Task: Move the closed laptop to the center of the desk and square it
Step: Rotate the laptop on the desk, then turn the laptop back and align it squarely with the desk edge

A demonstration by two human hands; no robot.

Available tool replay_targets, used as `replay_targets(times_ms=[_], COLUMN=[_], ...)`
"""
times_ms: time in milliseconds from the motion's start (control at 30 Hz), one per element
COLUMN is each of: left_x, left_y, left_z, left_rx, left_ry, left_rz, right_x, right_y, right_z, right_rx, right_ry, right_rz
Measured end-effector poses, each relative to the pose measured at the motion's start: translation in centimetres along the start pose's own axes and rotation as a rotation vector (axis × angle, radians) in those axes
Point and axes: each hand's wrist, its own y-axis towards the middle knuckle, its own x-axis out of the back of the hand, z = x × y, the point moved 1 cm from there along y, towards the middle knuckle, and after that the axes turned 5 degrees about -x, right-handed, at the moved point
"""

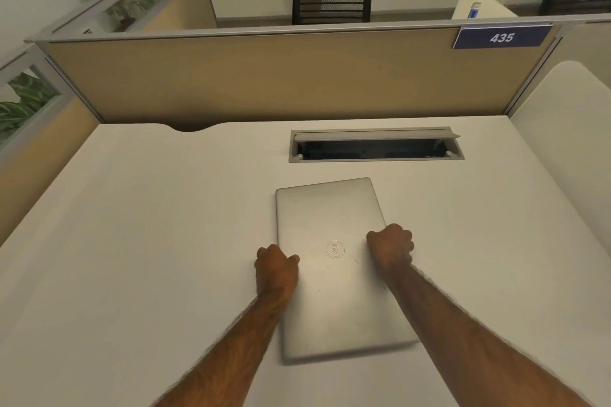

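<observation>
A closed silver laptop (pixel 330 218) lies flat on the white desk (pixel 148 241), its long side running away from me and turned slightly clockwise. A round logo shows on the lid. My left hand (pixel 276 269) grips the laptop's left long edge, thumb on the lid. My right hand (pixel 391 246) grips the right long edge a little farther from me, fingers curled over the side. Both forearms reach in from the bottom of the view.
An open grey cable tray (pixel 377 155) is set into the desk just beyond the laptop. A tan partition (pixel 264 76) with a blue "435" sign (pixel 502 37) closes the far edge. A white rounded panel (pixel 568 129) stands at the right. Potted plants sit behind the partition.
</observation>
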Motion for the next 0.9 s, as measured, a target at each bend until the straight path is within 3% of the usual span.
replay_targets(times_ms=[133, 267, 433, 533, 667, 767, 900], left_x=[0.9, 2.1, 2.4, 2.0, 1.0, 0.4, 0.0], left_y=[0.5, 2.9, 8.3, 10.7, 12.6, 13.2, 13.9], left_z=[0.4, -0.6, -3.7, -5.9, -8.1, -8.5, -8.5], left_rx=[-0.065, -0.173, -0.456, -0.564, -0.585, -0.567, -0.57], left_ry=[0.174, 0.389, 0.479, 0.471, 0.442, 0.436, 0.446], left_rz=[0.007, -0.041, 0.058, 0.171, 0.264, 0.312, 0.319], right_x=[0.2, 2.3, 5.1, 4.4, 1.8, 0.1, -0.5], right_y=[-0.4, -1.1, -4.9, -7.6, -9.8, -11.6, -13.1], right_z=[-0.9, -4.0, -11.4, -15.7, -17.3, -16.2, -14.0], right_rx=[0.074, 0.124, 0.134, -0.078, -0.435, -0.547, -0.624], right_ry=[-0.081, -0.004, 0.168, 0.315, 0.654, 0.905, 1.06], right_rz=[0.001, 0.038, -0.121, -0.091, 0.182, 0.336, 0.393])
